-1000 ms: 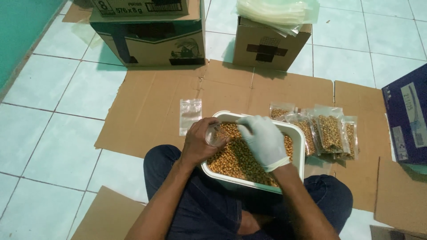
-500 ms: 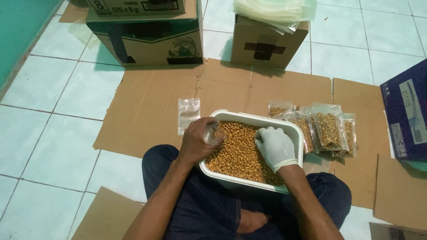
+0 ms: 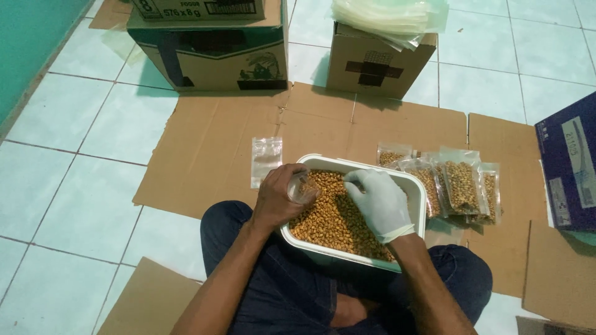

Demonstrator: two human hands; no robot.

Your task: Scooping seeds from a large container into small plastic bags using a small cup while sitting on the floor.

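"Where were your hands just then?"

"Both were over the white tub on my lap, which was full of golden-brown kernels. My bare left hand was curled shut around a small clear pouch at the tub's left rim, its mouth facing the kernels. My gloved right hand was loosely cupped, fingertips down on the kernels just beside the pouch; I couldn't tell whether it pinched any."

"So the hands were close?"

"Near each other, not touching."

"What lay around the tub?"

"1 empty clear pouch lay flat on the cardboard sheet just off the tub's left corner. Several filled pouches overlapped in a row against its right side, near the sheet's right edge."

"Any open room?"

"The left part of the cardboard was bare, out to its edge on the tiles. At the far edge stood 2 cartons: a large one to the left, and a smaller one with a stack of clear bags on top. A blue box sat well apart at the right."
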